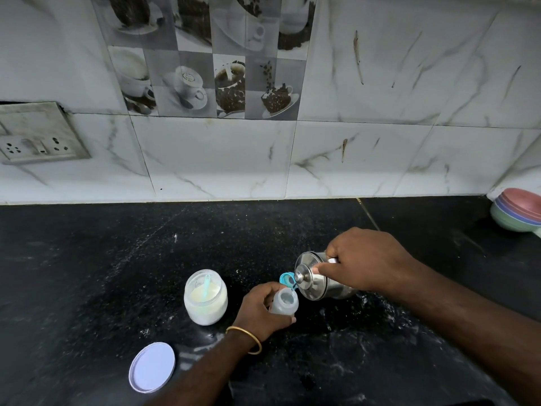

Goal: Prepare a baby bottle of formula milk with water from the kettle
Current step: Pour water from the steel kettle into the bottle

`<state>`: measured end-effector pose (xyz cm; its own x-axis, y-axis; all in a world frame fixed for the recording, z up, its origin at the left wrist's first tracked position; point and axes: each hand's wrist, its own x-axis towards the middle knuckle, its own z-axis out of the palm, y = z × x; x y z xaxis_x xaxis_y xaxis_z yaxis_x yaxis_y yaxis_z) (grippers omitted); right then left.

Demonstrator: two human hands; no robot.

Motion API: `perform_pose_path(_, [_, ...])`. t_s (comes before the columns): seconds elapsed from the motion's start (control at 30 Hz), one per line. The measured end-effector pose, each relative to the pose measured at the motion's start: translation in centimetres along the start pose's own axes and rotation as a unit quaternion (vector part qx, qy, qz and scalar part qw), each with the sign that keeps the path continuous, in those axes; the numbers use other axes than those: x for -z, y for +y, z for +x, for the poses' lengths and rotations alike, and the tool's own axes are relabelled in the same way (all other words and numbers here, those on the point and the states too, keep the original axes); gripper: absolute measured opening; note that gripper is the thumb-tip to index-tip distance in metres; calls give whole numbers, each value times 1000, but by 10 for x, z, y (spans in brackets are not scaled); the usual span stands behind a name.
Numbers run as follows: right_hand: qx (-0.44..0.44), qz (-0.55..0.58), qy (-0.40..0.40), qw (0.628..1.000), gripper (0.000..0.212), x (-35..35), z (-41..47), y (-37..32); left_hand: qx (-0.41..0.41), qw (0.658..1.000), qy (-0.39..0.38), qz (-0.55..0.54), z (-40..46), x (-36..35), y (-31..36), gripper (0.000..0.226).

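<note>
From the head camera, the left hand curls its fingers round a small translucent baby bottle, which stands uncapped on the black bench with its mouth facing up. The right hand grips the handle of a steel kettle, its thumb laid against the knob of the lid, and the kettle is tipped to the left so that its lip sits just above the bottle's mouth. A blue bottle cap shows between kettle and bottle, just behind the bottle's rim. Left of the bottle, near it but apart, stands an open glass jar of white formula powder with a pale blue scoop sticking up inside. The jar's round white lid lies flat on the bench nearer the camera. A gold bangle circles the left wrist. Stacked coloured bowls sit at the far right edge, against the marbled tile wall.
</note>
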<state>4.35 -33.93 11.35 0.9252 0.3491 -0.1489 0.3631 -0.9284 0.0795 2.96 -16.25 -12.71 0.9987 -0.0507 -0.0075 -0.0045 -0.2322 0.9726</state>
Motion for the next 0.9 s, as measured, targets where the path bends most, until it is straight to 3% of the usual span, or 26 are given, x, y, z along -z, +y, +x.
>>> perform_pose_path(0.3, [-3, 3, 7, 1000, 46, -15, 4, 3, 4, 1000, 0, -3, -2, -2, 3, 58])
perform_pose_path(0.67, [-25, 19, -12, 999, 43, -28, 2, 5, 10, 1000, -4, -17, -5, -1, 7, 52])
perform_pose_path(0.9, [-48, 173, -28, 983, 57, -56, 0, 27, 19, 1000, 1, -17, -5, 0, 4, 57])
